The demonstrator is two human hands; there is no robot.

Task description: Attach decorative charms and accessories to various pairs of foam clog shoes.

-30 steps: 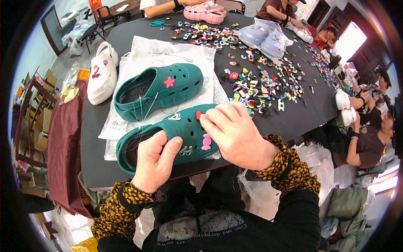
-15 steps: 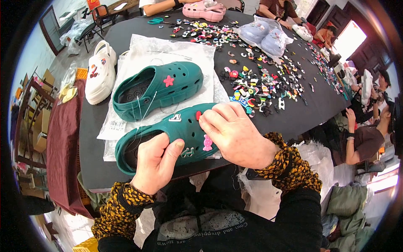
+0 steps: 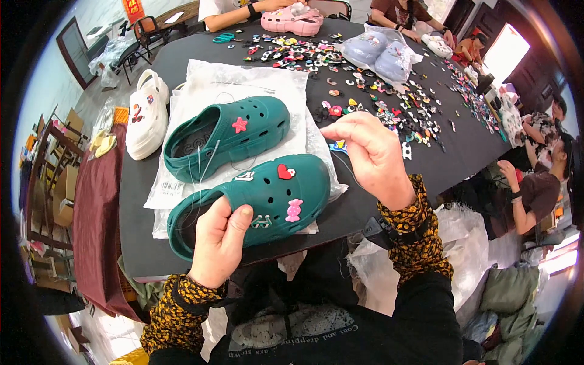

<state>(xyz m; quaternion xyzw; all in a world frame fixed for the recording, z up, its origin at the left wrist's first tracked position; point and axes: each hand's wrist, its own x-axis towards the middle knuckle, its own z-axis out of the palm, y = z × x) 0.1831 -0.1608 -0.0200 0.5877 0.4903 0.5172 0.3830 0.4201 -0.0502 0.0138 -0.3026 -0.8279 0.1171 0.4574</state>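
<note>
Our right hand [image 3: 372,159] now off red heart-shaped charm [image 3: 284,172] on dark green rubbery clog [image 3: 313,185]. Fingers half curled above black table [image 3: 389,185]; we can't tell if holding anything. Left hand [image 3: 218,246] still grips clog's opening, near 2nd green clog [image 3: 266,129].

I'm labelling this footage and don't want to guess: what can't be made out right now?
All in the head view:
Left hand: fingertips except the thumb's, hidden by the near dark-green perforated clog and the hand itself.
Right hand: whether it holds anything, hidden by its own fingers.
Pale blue-lavender clogs: fine details, blurred by their clear plastic bag.
Far multicoloured charms: individual shapes, too small.
</note>
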